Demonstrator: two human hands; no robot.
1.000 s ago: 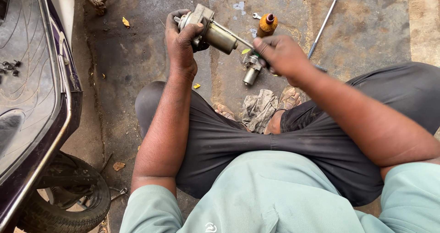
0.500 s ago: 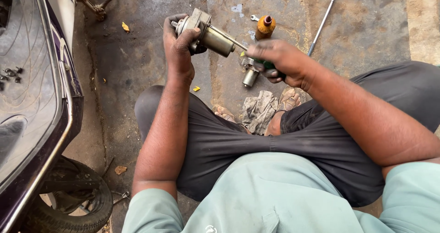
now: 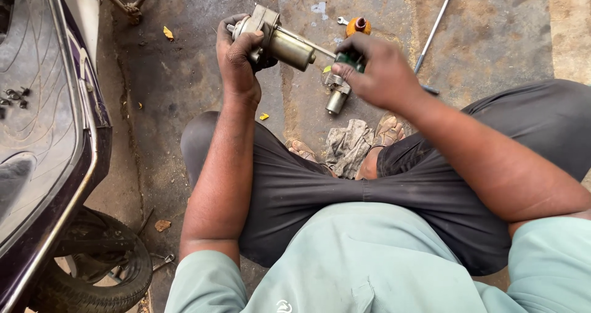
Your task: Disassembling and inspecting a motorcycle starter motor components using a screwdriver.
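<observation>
A dark scooter body (image 3: 43,134) with its tyre (image 3: 104,276) is seen at the left of a small motor (image 3: 277,42), which is gripped in the left hand (image 3: 240,57) above the concrete floor (image 3: 184,79). A green-handled screwdriver (image 3: 345,59) is clasped in the right hand (image 3: 378,69), just right of the motor. A grey rag (image 3: 348,146) and a small metal cylinder (image 3: 337,97) lie below the motor

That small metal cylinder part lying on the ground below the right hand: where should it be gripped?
Probably across its round lower barrel, coming straight down from above: it lies flat on the concrete floor, the barrel is smooth and bare, while its upper end looks irregular and sits beneath the right hand.
</observation>
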